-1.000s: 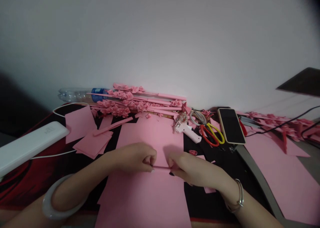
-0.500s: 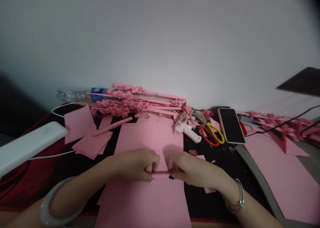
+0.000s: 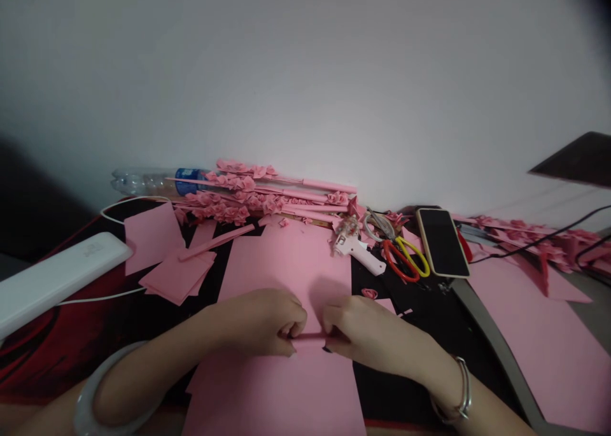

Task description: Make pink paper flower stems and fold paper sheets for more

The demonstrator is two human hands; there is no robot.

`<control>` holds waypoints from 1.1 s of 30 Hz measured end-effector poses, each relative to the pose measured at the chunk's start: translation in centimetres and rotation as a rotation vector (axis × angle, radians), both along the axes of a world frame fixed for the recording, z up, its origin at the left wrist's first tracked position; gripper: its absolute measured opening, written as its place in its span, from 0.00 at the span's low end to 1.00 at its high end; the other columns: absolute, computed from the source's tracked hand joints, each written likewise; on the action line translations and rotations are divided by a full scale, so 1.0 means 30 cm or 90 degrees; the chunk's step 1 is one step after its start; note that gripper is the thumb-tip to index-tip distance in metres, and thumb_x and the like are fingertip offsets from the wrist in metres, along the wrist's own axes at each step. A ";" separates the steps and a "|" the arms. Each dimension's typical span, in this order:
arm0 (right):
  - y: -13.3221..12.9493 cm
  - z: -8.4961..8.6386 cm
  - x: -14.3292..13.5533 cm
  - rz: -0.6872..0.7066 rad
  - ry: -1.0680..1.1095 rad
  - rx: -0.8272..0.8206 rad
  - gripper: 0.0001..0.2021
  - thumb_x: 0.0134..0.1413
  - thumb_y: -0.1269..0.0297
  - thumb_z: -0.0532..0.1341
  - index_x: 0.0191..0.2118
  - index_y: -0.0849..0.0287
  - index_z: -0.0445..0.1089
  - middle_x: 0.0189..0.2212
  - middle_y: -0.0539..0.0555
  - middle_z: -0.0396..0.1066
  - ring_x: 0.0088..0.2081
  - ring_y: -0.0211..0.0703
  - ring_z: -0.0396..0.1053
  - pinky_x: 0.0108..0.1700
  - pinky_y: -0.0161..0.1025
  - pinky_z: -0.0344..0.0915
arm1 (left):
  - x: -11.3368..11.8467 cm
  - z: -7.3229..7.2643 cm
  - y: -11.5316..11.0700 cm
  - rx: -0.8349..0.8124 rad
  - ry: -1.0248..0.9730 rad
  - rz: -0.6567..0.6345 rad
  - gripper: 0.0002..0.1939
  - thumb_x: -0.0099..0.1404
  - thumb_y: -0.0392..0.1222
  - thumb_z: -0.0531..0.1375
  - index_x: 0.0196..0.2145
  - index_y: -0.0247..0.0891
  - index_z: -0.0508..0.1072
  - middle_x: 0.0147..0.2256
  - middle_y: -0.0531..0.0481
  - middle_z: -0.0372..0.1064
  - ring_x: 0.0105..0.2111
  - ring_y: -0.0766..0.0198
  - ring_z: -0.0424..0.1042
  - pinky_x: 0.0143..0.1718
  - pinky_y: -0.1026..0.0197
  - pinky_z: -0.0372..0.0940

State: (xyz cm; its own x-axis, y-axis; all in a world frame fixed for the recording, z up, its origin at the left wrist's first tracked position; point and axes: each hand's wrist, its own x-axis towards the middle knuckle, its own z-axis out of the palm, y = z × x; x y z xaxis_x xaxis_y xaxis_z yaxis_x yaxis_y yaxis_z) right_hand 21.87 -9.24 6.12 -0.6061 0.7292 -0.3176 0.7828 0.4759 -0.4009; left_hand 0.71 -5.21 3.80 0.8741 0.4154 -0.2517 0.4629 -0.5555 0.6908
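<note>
Between my two hands lies a narrow folded strip of pink paper (image 3: 308,342), level with the table edge. My left hand (image 3: 272,321) is closed, its thumb and curled fingers pinching the strip's left end. At the other end, my right hand (image 3: 356,324) grips the strip in the same way, fingers bent over and thumb below. Both hands are over large sheets of pink paper (image 3: 281,394) spread on the black mat. The ends of the strip are hidden by my fingers.
Paper flower stems (image 3: 248,200) lie along the wall beside a plastic bottle (image 3: 143,181). A glue gun (image 3: 360,253), scissors (image 3: 405,258) and a phone (image 3: 442,242) are at the right. Left are paper squares (image 3: 176,277) and a white lamp-like bar (image 3: 57,280). More pink sheets (image 3: 539,340) lie far right.
Both hands have shifted slightly toward me with the strip. More of the strip's lower face shows between my fingers, and it looks wider than before.
</note>
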 end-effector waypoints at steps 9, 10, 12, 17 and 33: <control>-0.002 -0.007 0.001 0.002 0.017 0.016 0.02 0.53 0.74 0.59 0.32 0.61 0.68 0.29 0.53 0.70 0.29 0.40 0.65 0.28 0.36 0.50 | -0.012 0.003 0.001 0.007 -0.031 0.004 0.13 0.54 0.33 0.59 0.20 0.40 0.56 0.22 0.55 0.60 0.26 0.65 0.61 0.28 0.62 0.53; 0.005 -0.010 0.007 -0.008 0.051 0.008 0.03 0.54 0.74 0.59 0.33 0.61 0.67 0.30 0.52 0.70 0.30 0.39 0.65 0.29 0.35 0.52 | -0.016 0.010 0.006 -0.006 -0.028 0.009 0.12 0.55 0.34 0.59 0.21 0.40 0.57 0.23 0.55 0.60 0.26 0.65 0.60 0.27 0.62 0.53; 0.020 -0.016 0.020 -0.034 0.112 -0.007 0.03 0.55 0.73 0.59 0.33 0.60 0.66 0.31 0.50 0.69 0.30 0.38 0.64 0.31 0.34 0.54 | -0.025 0.026 0.019 -0.045 -0.019 0.026 0.11 0.58 0.35 0.57 0.23 0.40 0.58 0.24 0.56 0.59 0.25 0.67 0.59 0.26 0.64 0.52; 0.051 -0.041 0.033 -0.092 0.212 -0.001 0.05 0.57 0.72 0.60 0.31 0.59 0.65 0.25 0.46 0.63 0.27 0.35 0.59 0.30 0.33 0.53 | -0.030 0.030 0.046 -0.208 -0.039 0.044 0.06 0.66 0.41 0.52 0.31 0.40 0.60 0.26 0.56 0.60 0.24 0.67 0.61 0.26 0.65 0.56; 0.107 -0.160 -0.004 -0.433 0.609 -0.220 0.13 0.50 0.55 0.63 0.34 0.60 0.65 0.19 0.42 0.62 0.16 0.29 0.55 0.19 0.30 0.53 | -0.027 -0.019 0.082 0.088 -0.004 0.120 0.18 0.73 0.49 0.42 0.31 0.38 0.63 0.31 0.49 0.65 0.31 0.61 0.64 0.32 0.61 0.54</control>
State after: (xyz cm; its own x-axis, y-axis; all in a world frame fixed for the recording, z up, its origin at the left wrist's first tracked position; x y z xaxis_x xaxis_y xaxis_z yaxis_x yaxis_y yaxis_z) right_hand 21.75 -6.02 1.32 -0.2292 0.9541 -0.1930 0.1514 -0.1609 -0.9753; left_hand -0.12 -2.76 3.21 0.7789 0.6021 -0.1757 0.5636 -0.5491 0.6171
